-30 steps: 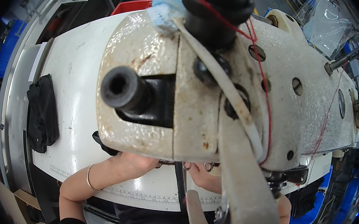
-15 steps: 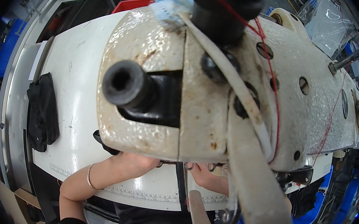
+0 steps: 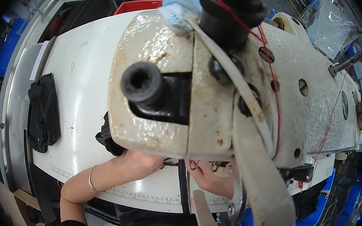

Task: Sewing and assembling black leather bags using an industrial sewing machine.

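Note:
A cream sewing machine head (image 3: 148,138) blocks much of the middle. Below its lower edge, my left hand (image 3: 143,165) reaches in from the left, its fingertips hidden by the machine. On the other side is my right hand (image 3: 209,177), partly covered by machine parts, so its grip cannot be made out. Between both hands a narrow black zipper strip (image 3: 184,186) with metal teeth runs down over the table's front edge; my right fingers are close beside it. Bunched black fabric (image 3: 110,136) shows next to my left hand, partly behind the machine.
The white table (image 3: 79,81) has a printed ruler scale (image 3: 138,198) along its front edge. A folded black cloth piece (image 3: 43,113) lies at the left. Red thread (image 3: 275,83) runs across the machine. A pale curved lever (image 3: 264,195) hangs at the right, near a blue bin (image 3: 309,225).
The machine head appears slightly farther right and higher in the view, uncovering more of the bunched black fabric. Both hands stay beneath it, with slightly more of them showing.

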{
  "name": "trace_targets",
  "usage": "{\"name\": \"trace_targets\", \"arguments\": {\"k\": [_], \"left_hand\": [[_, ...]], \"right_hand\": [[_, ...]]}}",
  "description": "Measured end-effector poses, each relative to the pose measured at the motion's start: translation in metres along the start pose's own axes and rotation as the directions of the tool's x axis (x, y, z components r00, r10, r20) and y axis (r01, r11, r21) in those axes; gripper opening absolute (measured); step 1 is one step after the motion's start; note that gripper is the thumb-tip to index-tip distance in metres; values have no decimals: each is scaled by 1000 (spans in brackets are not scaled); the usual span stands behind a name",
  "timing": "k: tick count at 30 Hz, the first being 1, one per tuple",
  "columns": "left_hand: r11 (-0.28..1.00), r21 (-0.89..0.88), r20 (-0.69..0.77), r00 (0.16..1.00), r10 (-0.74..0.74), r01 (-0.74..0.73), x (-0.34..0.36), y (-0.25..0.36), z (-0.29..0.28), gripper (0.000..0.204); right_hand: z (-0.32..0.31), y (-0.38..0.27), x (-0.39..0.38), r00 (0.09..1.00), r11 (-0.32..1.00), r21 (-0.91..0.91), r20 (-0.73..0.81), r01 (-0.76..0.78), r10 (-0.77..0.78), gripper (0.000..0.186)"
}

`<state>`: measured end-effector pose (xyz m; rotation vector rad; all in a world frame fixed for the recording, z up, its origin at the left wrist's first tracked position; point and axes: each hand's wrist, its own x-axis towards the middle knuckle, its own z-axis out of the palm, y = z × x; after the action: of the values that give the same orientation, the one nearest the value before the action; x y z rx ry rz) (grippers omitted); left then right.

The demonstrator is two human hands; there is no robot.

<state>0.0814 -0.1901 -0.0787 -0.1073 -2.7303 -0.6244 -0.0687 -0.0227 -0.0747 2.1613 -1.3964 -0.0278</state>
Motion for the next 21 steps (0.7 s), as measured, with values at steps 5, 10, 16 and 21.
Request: {"name": "trace_targets", "arguments": {"k": [5,10,16,21], "left_hand": [[1000,-6,-28,1000,-1,0,1,2,0,35],[993,-26,-5,993,-116,115,5,18,6,32],[991,131,-97,995,37,-24,4,16,1,31],[975,214,-98,991,88,-65,7,18,0,30]], "right_hand": [[-3,-3,-5,993,986,-147,94,78,-64,43],[-21,12,0,945,988,-28,295,154,-139,49],[-16,3,0,982,996,61,184,-58,46,41],[-22,8,1,968,994,-91,246,64,-40,35]]}}
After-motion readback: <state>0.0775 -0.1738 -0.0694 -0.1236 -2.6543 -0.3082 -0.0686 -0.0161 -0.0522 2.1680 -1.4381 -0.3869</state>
